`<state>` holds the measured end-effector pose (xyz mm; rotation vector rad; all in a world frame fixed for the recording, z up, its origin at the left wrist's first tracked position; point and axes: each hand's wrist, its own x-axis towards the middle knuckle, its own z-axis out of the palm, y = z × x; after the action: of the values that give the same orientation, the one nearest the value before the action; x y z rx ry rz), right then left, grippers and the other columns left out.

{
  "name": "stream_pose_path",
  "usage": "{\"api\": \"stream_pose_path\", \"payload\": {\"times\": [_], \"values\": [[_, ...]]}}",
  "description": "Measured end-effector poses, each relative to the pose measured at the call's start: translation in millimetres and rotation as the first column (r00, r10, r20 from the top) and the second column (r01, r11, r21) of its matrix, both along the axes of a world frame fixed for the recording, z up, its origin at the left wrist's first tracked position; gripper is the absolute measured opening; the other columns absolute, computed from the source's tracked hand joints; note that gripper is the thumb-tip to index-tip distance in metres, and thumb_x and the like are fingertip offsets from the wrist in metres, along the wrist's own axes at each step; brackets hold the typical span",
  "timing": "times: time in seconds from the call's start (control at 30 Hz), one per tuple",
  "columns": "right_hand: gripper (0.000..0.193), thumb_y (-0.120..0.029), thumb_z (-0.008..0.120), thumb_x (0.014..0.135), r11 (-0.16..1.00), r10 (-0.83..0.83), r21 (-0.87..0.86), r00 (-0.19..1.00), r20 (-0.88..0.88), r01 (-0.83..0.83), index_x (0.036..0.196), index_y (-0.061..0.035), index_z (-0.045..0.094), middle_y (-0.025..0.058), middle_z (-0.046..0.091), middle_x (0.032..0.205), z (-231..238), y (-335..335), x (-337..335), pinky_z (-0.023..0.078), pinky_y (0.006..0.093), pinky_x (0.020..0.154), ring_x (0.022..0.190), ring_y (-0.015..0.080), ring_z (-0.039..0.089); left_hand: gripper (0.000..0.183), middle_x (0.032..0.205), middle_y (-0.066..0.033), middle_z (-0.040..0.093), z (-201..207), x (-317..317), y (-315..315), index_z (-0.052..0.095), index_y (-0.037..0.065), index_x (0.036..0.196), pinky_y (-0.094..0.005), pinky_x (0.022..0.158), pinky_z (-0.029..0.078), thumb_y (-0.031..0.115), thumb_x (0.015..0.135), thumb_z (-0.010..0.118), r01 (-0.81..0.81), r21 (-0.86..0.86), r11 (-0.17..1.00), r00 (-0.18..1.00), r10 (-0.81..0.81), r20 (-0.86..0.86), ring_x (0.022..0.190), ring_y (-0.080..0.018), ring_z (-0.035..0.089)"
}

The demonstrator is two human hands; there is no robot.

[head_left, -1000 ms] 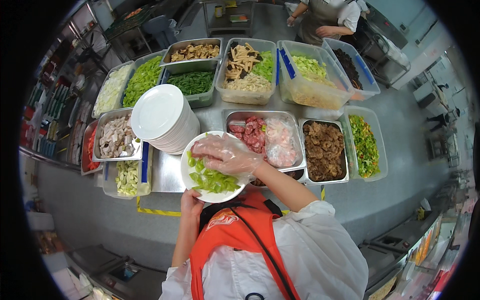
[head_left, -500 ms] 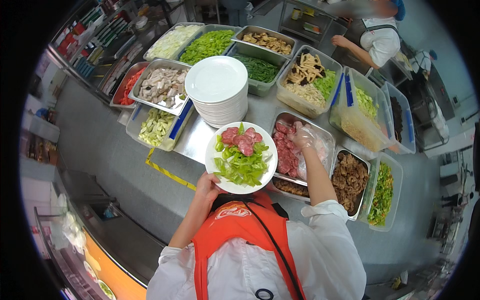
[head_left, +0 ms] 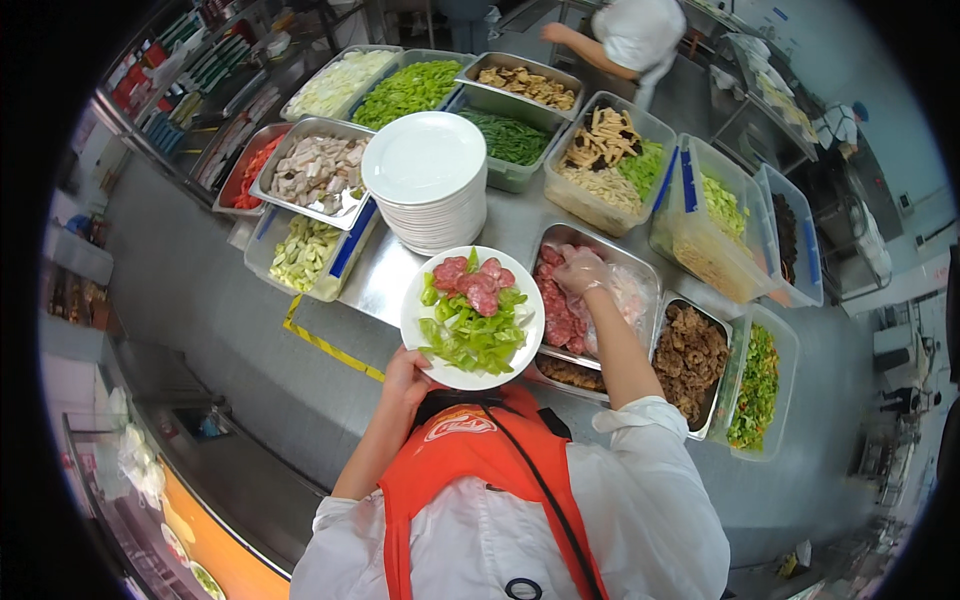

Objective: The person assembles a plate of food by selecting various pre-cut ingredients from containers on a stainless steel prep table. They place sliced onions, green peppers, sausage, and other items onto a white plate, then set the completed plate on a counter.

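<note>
My left hand [head_left: 407,376] grips the lower left rim of a white plate [head_left: 412,312], held in front of the steel table. Light green pepper pieces [head_left: 478,347] cover the plate, with several pink sausage slices [head_left: 482,292] at their far side. In a clear plastic glove, my right hand [head_left: 583,270] reaches into a steel tray [head_left: 642,268] of sausage slices [head_left: 558,309]. Its fingers are bent down among the slices, and their tips are hidden. Clear plastic film [head_left: 625,295] lies in the tray's right part.
Beyond my plate stands a tall stack of white plates [head_left: 424,165]. Around it are a tray of pale sliced pieces [head_left: 318,172], a bin of green peppers [head_left: 410,92] and a bin of mushroom strips [head_left: 607,140]. Browned meat [head_left: 690,355] fills a right-hand tray. Another person [head_left: 635,40] is behind the table.
My right hand has shifted slightly left and stays among the sausage slices. The plate remains in my left hand. The other person has moved left behind the table.
</note>
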<state>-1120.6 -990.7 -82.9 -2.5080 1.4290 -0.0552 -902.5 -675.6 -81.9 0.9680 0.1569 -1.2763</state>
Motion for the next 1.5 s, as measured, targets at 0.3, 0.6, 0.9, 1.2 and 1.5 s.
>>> {"api": "stream_pose_path", "payload": {"times": [0.3, 0.6, 0.9, 1.2, 1.5], "values": [[0.014, -0.009, 0.064, 0.073, 0.989, -0.075, 0.146, 0.882, 0.465, 0.007, 0.086, -0.0055, 0.061, 0.0101, 0.061, 0.07, -35, -25, -26, 0.048, 0.0367, 0.06, 0.066, 0.0235, 0.06, 0.063, 0.114, -0.0184, 0.057, -3, -1, -5, 0.047, -0.004, 0.119, -0.043, 0.086, 0.053, -0.011, 0.057, 0.041, 0.1, -0.03, 0.994, 0.995, -0.101, -0.014, 0.102, -0.0342, 0.059], [0.026, -0.016, 0.058, 0.086, 0.936, 0.226, 0.039, 0.683, 0.695, -0.349, 0.11, -0.0075, 0.063, 0.0141, 0.065, 0.106, 110, 83, 16, 0.05, 0.0325, 0.08, 0.091, 0.0233, 0.064, 0.062, 0.113, -0.019, 0.057, -4, -8, -12, 0.046, -0.006, 0.119, -0.0423, 0.085, 0.052, -0.012, 0.058, 0.04, 0.1, -0.03, 0.995, 0.994, -0.101, -0.037, 0.101, -0.0335, 0.059], [0.031, -0.027, 0.06, 0.086, 0.941, 0.252, 0.034, 0.766, 0.591, -0.336, 0.109, -0.0061, 0.065, 0.013, 0.066, 0.105, 144, 105, 9, 0.049, 0.0348, 0.084, 0.097, 0.0273, 0.063, 0.063, 0.114, -0.0193, 0.057, 9, -12, -18, 0.045, -0.007, 0.12, -0.0404, 0.087, 0.052, -0.012, 0.058, 0.039, 0.11, -0.083, 0.99, 0.993, -0.113, -0.035, 0.102, -0.0333, 0.059], [0.025, -0.025, 0.063, 0.077, 0.923, 0.379, -0.066, 0.861, 0.338, -0.38, 0.089, -0.0043, 0.066, 0.0142, 0.066, 0.085, 144, 115, 57, 0.05, 0.0379, 0.068, 0.072, 0.0285, 0.063, 0.061, 0.109, -0.0197, 0.059, 15, -15, -17, 0.049, -0.008, 0.117, -0.0381, 0.082, 0.053, -0.012, 0.057, 0.04, 0.097, -0.081, 0.992, 0.995, -0.1, -0.025, 0.098, -0.0327, 0.06], [0.026, -0.025, 0.06, 0.078, 0.941, 0.208, 0.146, 0.86, 0.465, -0.307, 0.088, -0.0014, 0.065, 0.0136, 0.065, 0.071, 149, 86, 54, 0.049, 0.0339, 0.064, 0.063, 0.0224, 0.062, 0.062, 0.109, -0.0198, 0.059, 25, -17, -16, 0.048, -0.009, 0.118, -0.0386, 0.083, 0.053, -0.011, 0.056, 0.041, 0.111, -0.059, 0.992, 0.993, -0.113, -0.031, 0.096, -0.0328, 0.06]]}}
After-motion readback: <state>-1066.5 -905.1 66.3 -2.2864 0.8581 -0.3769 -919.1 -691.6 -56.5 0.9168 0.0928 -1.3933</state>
